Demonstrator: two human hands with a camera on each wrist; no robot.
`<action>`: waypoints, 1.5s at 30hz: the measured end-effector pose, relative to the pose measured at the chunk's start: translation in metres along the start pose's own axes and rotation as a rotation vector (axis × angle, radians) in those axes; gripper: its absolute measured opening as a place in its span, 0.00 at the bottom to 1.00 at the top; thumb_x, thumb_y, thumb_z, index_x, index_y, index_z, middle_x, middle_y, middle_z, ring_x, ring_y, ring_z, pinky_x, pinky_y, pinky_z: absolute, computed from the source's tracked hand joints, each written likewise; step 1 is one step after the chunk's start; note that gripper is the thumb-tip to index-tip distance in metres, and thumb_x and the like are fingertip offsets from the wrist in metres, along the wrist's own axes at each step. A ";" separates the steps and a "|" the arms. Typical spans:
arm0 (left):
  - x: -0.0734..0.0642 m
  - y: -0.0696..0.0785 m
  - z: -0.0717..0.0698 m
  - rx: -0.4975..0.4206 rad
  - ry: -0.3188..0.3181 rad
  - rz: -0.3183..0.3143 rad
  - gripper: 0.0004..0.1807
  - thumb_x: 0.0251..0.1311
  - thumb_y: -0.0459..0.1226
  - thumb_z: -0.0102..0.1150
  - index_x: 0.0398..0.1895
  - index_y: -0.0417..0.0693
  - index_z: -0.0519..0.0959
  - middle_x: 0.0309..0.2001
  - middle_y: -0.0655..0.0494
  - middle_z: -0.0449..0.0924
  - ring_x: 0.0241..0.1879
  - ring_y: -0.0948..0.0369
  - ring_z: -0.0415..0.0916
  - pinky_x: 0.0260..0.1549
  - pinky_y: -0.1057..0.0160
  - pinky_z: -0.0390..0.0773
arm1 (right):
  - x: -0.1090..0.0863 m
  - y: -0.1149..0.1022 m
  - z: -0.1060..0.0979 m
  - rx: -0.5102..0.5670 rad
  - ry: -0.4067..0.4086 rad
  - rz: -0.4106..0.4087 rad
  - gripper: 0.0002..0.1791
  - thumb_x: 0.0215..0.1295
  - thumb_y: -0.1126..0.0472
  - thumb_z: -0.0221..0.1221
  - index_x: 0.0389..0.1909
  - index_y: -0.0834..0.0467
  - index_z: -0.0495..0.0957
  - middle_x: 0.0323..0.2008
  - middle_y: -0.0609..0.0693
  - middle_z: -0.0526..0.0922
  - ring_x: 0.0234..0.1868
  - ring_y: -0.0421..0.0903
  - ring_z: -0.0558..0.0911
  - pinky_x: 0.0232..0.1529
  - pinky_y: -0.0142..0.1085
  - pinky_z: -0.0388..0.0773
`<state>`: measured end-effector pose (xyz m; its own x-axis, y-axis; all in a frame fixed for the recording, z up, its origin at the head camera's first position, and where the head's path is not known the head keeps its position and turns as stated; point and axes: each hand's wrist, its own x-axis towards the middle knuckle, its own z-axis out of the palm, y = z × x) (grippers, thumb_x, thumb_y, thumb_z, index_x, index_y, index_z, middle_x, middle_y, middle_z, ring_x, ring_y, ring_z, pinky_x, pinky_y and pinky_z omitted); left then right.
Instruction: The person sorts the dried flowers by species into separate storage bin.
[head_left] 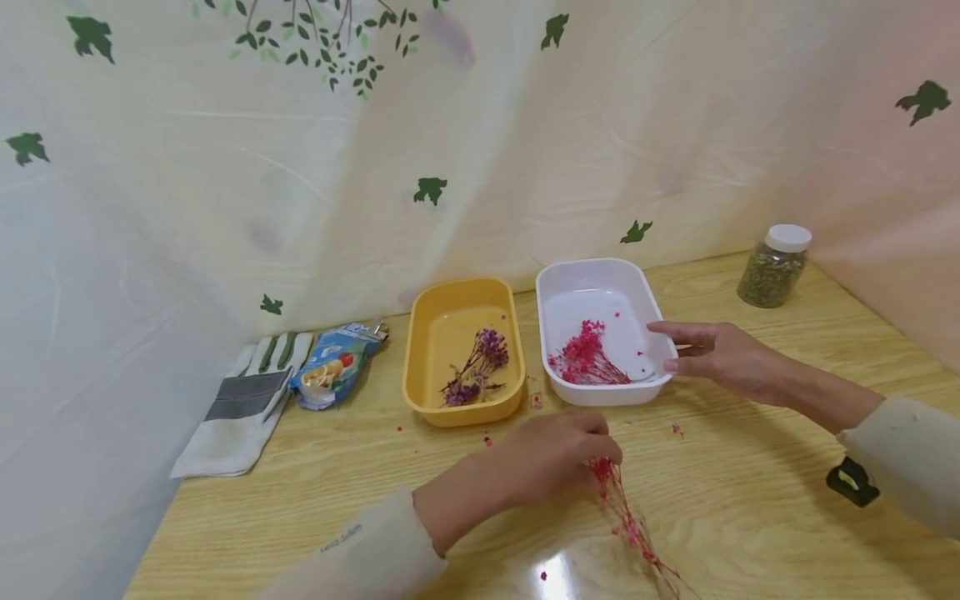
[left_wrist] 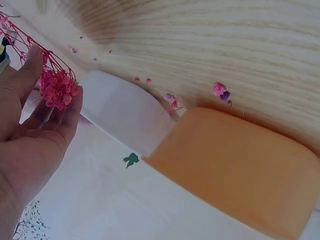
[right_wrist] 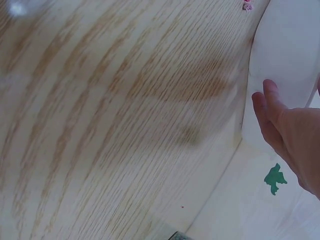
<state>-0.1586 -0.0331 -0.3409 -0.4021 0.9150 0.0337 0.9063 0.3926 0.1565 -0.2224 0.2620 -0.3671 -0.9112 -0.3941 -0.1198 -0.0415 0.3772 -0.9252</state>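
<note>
My left hand [head_left: 551, 454] holds a bunch of pink dried flowers [head_left: 630, 525] by its flower heads, low over the table, with the thin stems trailing toward the front. In the left wrist view, the pink heads [left_wrist: 59, 89] sit between thumb and fingers. My right hand [head_left: 731, 360] grips the right rim of a white tray [head_left: 603, 396]; in the right wrist view, two fingers [right_wrist: 272, 110] lie along its outer wall. Another pink bunch [head_left: 585, 354] lies inside that tray. Beside it, a yellow tray [head_left: 431, 333] contains purple dried flowers [head_left: 480, 367].
A jar [head_left: 772, 271] with a white lid and dried green bits stands at the back right. At the left lie a blue packet [head_left: 333, 367] and gloves [head_left: 247, 400]. Loose petals dot the wooden table [head_left: 315, 500]. A curtain [head_left: 487, 150] hangs behind the trays.
</note>
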 end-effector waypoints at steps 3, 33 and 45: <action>0.001 0.000 -0.004 0.006 0.012 -0.001 0.16 0.59 0.42 0.65 0.50 0.56 0.81 0.46 0.60 0.76 0.45 0.68 0.73 0.43 0.78 0.71 | 0.000 0.001 0.000 0.001 -0.004 0.007 0.37 0.66 0.59 0.61 0.71 0.65 0.57 0.67 0.70 0.62 0.52 0.41 0.77 0.48 0.27 0.75; 0.023 -0.025 -0.054 -0.019 0.164 -0.082 0.16 0.55 0.38 0.69 0.48 0.52 0.82 0.46 0.57 0.78 0.47 0.62 0.72 0.48 0.74 0.73 | 0.000 0.000 -0.001 0.002 -0.012 0.005 0.38 0.65 0.60 0.61 0.72 0.64 0.56 0.67 0.70 0.62 0.57 0.54 0.75 0.49 0.29 0.75; 0.051 -0.064 -0.067 0.021 0.065 -0.306 0.15 0.58 0.40 0.66 0.50 0.54 0.82 0.43 0.58 0.74 0.41 0.64 0.72 0.43 0.74 0.74 | 0.001 0.000 -0.001 -0.040 0.006 0.006 0.37 0.65 0.59 0.61 0.71 0.62 0.58 0.69 0.68 0.60 0.60 0.59 0.71 0.49 0.28 0.75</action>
<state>-0.2456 -0.0183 -0.2831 -0.6636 0.7464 0.0508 0.7440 0.6513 0.1491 -0.2237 0.2623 -0.3672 -0.9140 -0.3868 -0.1227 -0.0528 0.4130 -0.9092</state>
